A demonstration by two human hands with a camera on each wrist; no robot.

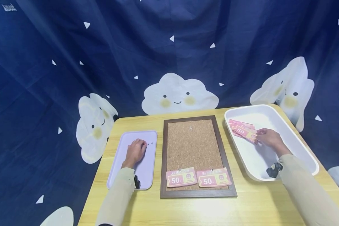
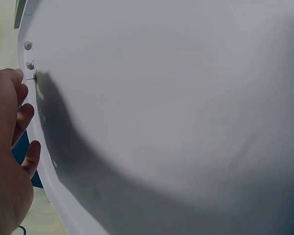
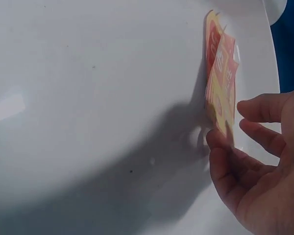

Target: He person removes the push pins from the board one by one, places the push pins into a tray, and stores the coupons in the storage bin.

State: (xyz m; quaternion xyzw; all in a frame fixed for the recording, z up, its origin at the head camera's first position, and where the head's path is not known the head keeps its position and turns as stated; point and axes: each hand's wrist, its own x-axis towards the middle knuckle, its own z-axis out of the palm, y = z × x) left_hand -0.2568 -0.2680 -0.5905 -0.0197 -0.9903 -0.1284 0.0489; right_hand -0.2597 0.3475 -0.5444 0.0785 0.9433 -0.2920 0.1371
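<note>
My right hand (image 1: pixel 260 135) is inside the white bin (image 1: pixel 257 160), where its thumb and fingers pinch the near edge of a pink "50" coupon (image 1: pixel 243 130). The right wrist view shows that coupon (image 3: pixel 220 83) lifted off the bin floor between the right hand's (image 3: pixel 228 123) thumb and fingers, with more coupons beneath it. My left hand (image 1: pixel 139 147) rests on the lilac tray (image 1: pixel 147 169), fingers loosely curled beside three push pins (image 1: pixel 150 144). In the left wrist view the left hand's (image 2: pixel 19 98) top fingertip lies next to the nearest of the pins (image 2: pixel 28 45). No pin shows between its fingers.
A framed cork board (image 1: pixel 193 147) lies between tray and bin on the wooden table (image 1: pixel 186 210). Two pink "50" coupons (image 1: pixel 181 177) (image 1: pixel 213 177) are pinned along its near edge. A blue curtain with cloud faces hangs behind.
</note>
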